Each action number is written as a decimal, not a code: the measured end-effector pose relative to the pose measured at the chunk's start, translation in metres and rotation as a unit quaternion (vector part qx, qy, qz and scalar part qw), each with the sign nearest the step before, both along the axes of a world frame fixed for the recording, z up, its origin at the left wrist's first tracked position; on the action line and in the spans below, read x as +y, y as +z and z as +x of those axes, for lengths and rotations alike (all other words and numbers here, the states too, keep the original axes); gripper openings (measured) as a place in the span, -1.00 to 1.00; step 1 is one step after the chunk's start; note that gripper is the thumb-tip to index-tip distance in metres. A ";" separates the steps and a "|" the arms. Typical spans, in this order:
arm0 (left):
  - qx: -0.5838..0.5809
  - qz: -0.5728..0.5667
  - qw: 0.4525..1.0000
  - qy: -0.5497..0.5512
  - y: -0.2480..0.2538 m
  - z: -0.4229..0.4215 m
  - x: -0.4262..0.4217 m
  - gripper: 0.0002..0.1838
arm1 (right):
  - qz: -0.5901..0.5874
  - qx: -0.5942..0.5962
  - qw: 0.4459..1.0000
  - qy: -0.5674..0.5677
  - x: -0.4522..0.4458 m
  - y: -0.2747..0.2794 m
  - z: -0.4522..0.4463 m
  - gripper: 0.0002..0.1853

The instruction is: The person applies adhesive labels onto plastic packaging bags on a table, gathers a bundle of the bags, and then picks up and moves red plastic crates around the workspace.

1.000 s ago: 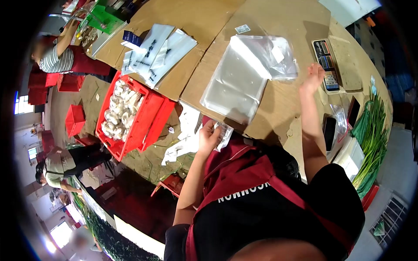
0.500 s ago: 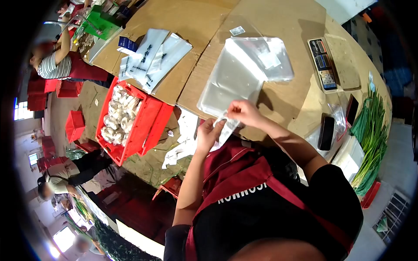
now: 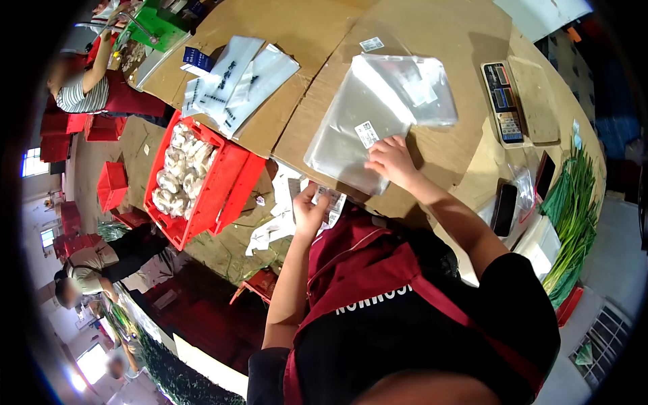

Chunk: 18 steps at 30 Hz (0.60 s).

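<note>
Lying near the middle of the clear bags (image 3: 337, 152), a small white label (image 3: 366, 134) is what has just changed: half a second ago this part of the plastic was without it, and both hands were together at the label strip (image 3: 332, 207). Now the hands are apart. The right hand (image 3: 393, 162) is over the bags, just beside the near edge of the label. Its fingers are bent and rather narrow; whether they touch the label, I cannot tell. For the work in hand, I judge that this label is placed, or almost placed, on the top bag.

The left hand (image 3: 309, 210) holds the label strip between thumb and fingers, at the near edge of the desk (image 3: 466, 40). Print is visible on the strip, so more labels seem to be there. To the left of this hand hangs white paper (image 3: 273, 219); I cannot tell if it is joined to the strip.

Farther out, little seems different. Another label (image 3: 371, 44) lies beyond the bags, at the far side. On the left are printed bags (image 3: 277, 71), and nearer, beside the desk, a red crate (image 3: 210, 185). On the right stand a scale (image 3: 506, 108) and, nearer, a phone (image 3: 504, 209).
</note>
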State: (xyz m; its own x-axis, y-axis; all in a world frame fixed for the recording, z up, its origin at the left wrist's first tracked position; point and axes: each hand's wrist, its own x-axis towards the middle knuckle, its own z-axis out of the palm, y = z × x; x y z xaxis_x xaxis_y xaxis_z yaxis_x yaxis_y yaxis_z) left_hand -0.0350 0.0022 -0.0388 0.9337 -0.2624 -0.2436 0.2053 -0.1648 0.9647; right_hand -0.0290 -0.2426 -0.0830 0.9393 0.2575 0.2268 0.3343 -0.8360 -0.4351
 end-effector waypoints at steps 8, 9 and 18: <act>0.073 0.023 0.997 -0.016 0.007 0.005 0.002 -0.88 | 0.451 -0.107 0.801 -0.380 -0.069 0.047 0.046 -0.90; 0.128 0.061 0.989 -0.034 0.020 0.008 0.004 -0.85 | 0.395 -0.217 0.789 -0.418 -0.086 0.065 0.045 -0.88; 0.006 0.026 0.984 -0.175 0.018 0.015 -0.026 -0.84 | 0.439 0.366 0.821 0.014 0.032 0.045 -0.003 -0.84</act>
State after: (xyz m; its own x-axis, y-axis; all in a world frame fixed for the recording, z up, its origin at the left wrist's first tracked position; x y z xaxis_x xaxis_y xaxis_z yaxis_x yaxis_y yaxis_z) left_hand -0.0202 -0.0240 -0.0213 0.7856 -0.5535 -0.2765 0.1393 -0.2771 0.9507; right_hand -0.0321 -0.2102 -0.0384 0.9031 0.3205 -0.2858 -0.2711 -0.0905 -0.9583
